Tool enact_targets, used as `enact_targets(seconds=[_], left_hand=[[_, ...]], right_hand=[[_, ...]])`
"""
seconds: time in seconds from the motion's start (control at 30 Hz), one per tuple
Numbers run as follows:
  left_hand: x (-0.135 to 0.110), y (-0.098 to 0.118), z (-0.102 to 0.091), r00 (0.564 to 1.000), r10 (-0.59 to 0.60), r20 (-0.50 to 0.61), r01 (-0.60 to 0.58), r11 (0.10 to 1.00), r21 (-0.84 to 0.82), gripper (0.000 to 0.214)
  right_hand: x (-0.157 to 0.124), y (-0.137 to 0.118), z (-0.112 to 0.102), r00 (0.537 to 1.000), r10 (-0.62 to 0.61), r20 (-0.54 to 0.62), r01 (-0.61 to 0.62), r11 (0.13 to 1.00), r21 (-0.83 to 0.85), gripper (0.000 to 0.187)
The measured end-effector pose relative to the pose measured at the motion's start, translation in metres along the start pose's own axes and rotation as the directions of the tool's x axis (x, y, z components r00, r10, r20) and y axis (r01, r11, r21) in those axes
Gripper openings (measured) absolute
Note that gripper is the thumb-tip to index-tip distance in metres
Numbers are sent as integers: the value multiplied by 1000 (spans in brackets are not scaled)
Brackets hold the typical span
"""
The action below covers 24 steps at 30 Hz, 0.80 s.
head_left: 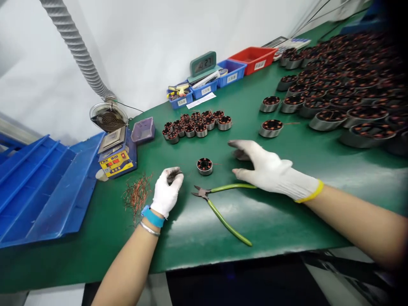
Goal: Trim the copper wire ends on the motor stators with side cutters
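Note:
A single wound motor stator [204, 166] stands on the green mat between my hands, its thin wire end pointing right. My left hand [166, 192], in a white glove with dark-stained fingertips, is closed to the left of it; whether anything sits in the fingers is too small to tell. To the right, my gloved right hand [267, 168] is open, thumb and fingers apart, touching no stator. Wire cutters with green handles [228, 221] lie spread below the stator, one handle end reaching close under the right hand.
Clipped copper wire [137, 196] lies left of my left hand. Several stators [190, 130] stand grouped behind; many more [338, 100] fill the right. A solder pot [117, 155], purple tray [143, 130], blue bins [180, 102], red bin [253, 58] and clock [203, 63] line the back.

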<state>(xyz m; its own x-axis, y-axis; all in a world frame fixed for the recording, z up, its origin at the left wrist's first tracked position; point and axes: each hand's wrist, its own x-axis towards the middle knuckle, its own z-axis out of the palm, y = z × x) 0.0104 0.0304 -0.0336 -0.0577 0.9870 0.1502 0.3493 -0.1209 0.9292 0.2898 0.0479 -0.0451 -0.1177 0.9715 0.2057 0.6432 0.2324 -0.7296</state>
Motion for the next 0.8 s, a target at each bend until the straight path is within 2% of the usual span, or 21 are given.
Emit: enact_targets(seconds=[0.1,0.2,0.23,0.3,0.37,0.4,0.47,0.5,0.53,0.57,0.63,0.67,0.73,0.8], left_hand=[[1,1,-1,1000,8,3,-8,1000,10,29],[1,1,-2,1000,10,1,-10,999,34,29],[1,1,-3,1000,9,-2,-9,999,45,28],[0,2,-4,1000,0,-16,1,998,62,29],[-3,4,-2,999,2,-35,2,994,108,31],[-4,6,0,999,35,-35,-29,987,157,33],[-6,12,8,984,176,35,-178,940,292,42],[-6,15,12,961,252,117,-277,890,363,48],[-6,19,16,926,301,227,-372,829,418,55],[-5,21,20,886,308,347,-446,771,454,60],[-2,24,23,824,218,523,-512,681,523,66],[-1,24,22,818,155,553,-507,649,567,67],[0,22,15,858,70,510,-444,602,664,69],[-3,19,4,923,56,381,-344,563,751,76]], right_hand=[[7,-26,11,976,-188,109,211,940,-270,61],[16,-45,19,943,-242,228,317,860,-399,41],[18,-47,18,947,-216,236,303,844,-442,38],[21,-45,8,979,-91,180,176,825,-537,41],[21,-38,-7,997,60,53,-15,789,-614,45],[19,-34,-15,995,96,-33,-95,765,-637,46],[14,-29,-24,984,46,-172,-147,757,-636,47],[10,-30,-24,982,-11,-189,-108,787,-608,49],[5,-32,-20,986,-64,-155,-33,831,-555,53],[0,-35,-14,991,-118,-70,71,876,-478,56],[-10,-43,2,963,-218,160,258,919,-299,58],[-14,-47,9,932,-260,253,322,913,-249,60],[-19,-50,17,885,-286,367,396,878,-270,63],[-19,-48,16,882,-236,408,399,834,-380,55]])
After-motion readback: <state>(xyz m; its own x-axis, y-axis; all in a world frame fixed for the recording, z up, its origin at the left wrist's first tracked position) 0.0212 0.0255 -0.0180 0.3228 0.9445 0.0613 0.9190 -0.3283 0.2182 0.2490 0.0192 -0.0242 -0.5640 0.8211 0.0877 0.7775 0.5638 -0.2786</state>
